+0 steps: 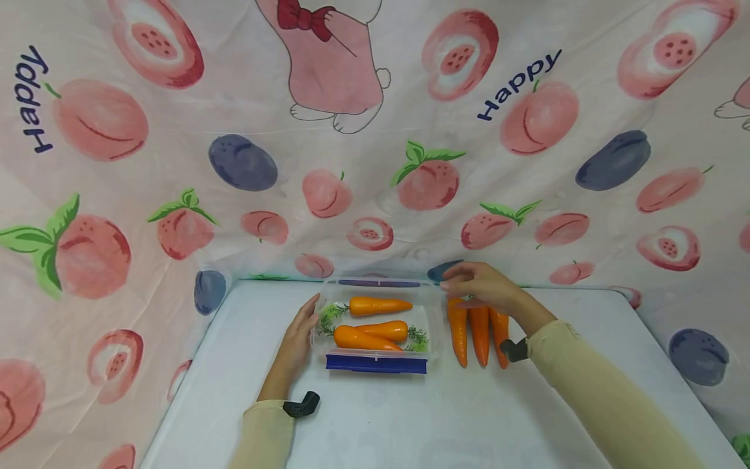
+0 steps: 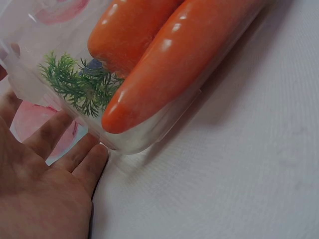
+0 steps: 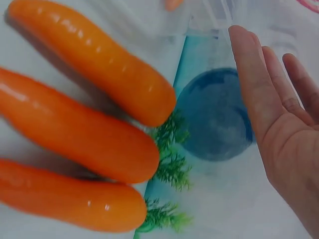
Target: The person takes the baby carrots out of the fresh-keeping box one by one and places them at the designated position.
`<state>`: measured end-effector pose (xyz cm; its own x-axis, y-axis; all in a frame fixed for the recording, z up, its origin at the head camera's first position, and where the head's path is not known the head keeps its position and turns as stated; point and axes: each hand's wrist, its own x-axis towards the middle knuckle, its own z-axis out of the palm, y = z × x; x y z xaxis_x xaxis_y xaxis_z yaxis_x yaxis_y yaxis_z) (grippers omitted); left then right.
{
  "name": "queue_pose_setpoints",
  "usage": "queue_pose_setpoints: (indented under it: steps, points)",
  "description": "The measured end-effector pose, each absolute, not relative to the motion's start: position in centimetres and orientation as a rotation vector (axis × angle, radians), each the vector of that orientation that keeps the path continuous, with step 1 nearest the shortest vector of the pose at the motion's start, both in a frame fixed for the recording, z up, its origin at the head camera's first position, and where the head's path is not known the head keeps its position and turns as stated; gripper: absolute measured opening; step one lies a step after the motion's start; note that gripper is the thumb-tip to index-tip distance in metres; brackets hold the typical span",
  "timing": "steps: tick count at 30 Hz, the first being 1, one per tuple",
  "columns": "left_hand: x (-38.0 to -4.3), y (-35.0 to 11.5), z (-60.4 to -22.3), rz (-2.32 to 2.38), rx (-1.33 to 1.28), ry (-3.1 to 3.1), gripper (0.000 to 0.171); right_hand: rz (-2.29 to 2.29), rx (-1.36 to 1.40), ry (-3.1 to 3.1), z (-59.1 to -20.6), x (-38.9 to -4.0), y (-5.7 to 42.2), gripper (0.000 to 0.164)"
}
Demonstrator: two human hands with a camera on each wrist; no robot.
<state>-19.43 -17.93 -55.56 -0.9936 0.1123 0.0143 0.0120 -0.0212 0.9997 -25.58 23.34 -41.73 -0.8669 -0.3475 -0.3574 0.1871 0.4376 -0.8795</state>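
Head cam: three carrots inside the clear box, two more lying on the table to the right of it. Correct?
The outside count is wrong: three loose carrots, not two, lie on the table to the right of the clear box. The head view shows it. The three boxed carrots are right.

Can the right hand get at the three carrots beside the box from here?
Probably yes: the empty right hand hovers by the leafy ends of the three carrots, and nothing visible stands between.
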Motion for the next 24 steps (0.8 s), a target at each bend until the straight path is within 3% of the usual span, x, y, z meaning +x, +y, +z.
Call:
queue_pose_setpoints:
  steps: [24]
  points:
    - [-19.3, -17.8, -55.4, 2.208, 0.138, 2.128, 0.051, -1.396, -0.285, 2.062, -40.7, -26.1, 16.7, 0.067]
